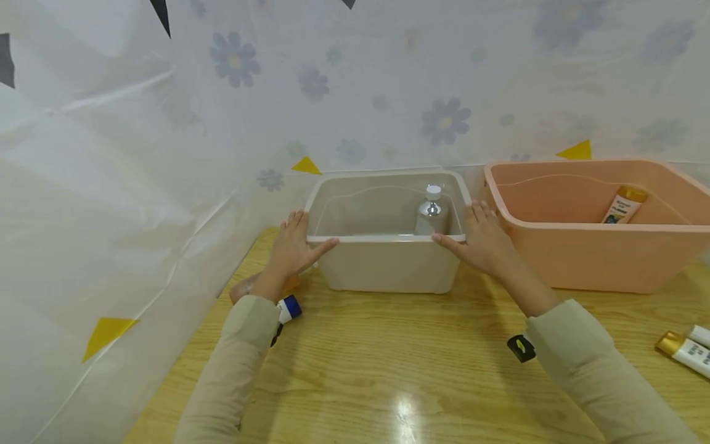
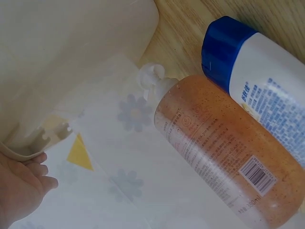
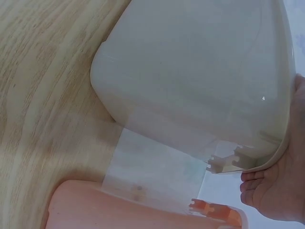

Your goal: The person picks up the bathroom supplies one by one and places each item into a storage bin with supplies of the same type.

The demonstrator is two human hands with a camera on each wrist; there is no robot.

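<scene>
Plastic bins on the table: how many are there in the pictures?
2. The white bin stands on the table between the left hand and the right hand, which grip its rim. The pink bin stands just right of it. No others show.

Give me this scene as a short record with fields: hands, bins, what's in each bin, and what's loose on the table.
left hand: grips the left rim of the white bin
right hand: grips its right rim
white bin contents: silver pump bottle
pink bin: right of the white bin, holds a yellow-capped tube
table: wood
by left arm: orange bottle, blue-capped bottle
far right: gold-capped tube
</scene>
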